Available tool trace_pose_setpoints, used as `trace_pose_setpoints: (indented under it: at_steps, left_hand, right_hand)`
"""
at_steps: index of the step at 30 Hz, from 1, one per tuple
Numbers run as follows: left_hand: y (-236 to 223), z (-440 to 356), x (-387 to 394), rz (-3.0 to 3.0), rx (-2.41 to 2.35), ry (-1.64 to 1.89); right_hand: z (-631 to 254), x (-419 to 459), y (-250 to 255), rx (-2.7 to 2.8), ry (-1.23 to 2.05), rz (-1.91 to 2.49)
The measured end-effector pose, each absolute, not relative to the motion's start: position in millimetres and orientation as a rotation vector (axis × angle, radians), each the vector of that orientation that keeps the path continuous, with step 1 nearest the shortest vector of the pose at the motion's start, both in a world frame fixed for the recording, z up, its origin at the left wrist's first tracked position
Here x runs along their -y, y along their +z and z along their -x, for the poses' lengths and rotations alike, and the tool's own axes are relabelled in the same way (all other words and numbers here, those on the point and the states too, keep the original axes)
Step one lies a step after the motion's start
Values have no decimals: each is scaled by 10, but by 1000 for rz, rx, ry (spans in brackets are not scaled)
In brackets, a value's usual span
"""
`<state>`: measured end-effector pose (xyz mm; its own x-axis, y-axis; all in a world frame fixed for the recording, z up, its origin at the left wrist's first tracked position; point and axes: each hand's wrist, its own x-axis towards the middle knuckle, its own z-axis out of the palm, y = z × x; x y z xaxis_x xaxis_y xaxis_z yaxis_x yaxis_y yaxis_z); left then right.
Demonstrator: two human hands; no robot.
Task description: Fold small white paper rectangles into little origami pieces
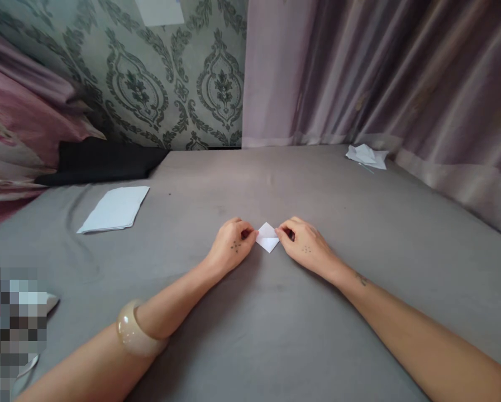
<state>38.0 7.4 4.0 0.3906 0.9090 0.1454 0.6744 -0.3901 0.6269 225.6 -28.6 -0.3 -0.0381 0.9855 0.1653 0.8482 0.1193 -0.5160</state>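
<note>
Your left hand (232, 244) and your right hand (304, 244) sit close together in the middle of a wide grey cloth-covered bed (250, 184), and between them is a small white folded paper diamond (267, 237). The paper lies on the bed, right between your hands, with its top and bottom tips showing. The fingers (246, 226) of each hand are pinched together on one side tip of the paper, so they are clamped on it from both sides. Holding it from two sides seems to stop the paper from sliding and to keep its folds in place, and it leaves the middle open to see. Your hands rest low, near the bed, which likely helps them stay steady. A wide cream bangle (139, 329) sits on your left forearm, well back from the paper. Up and to the left lies a neat stack of white paper sheets (114, 209), away from your hands, perhaps to keep it flat and out of the way. At the back right, a crumpled white paper piece (366, 156) lies near a soft mauve curtain (380, 72). Behind the bed are green wallpaper with a dark swirly pattern (149, 72), a black cloth (101, 162) and a pink flowered cloth (19, 117). At the bottom left, a blurry square patch (11, 329) hides what is there.
</note>
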Motion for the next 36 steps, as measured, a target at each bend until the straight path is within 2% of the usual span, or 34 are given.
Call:
trace_pose_setpoints:
  at_steps: [16, 22, 27, 32, 36]
  left_hand:
    - [-56, -368, -153, -2232, -1401, 538]
    - [-72, -346, -135, -2448, -1171, 634]
    - [-29, -344, -124, -2681, -977, 490]
    - [21, -353, -102, -2941, -919, 265]
    - [63, -382, -71, -3083, -873, 180]
  right_hand:
    - [-2243, 257, 62, 2014, 369, 1878]
    - [-2251, 246, 45, 2024, 367, 1836]
    - [-2315, 220, 5, 2039, 345, 1806]
    - [-2425, 210, -51, 1834, 501, 1689]
    - [-2344, 307, -39, 1830, 375, 1488]
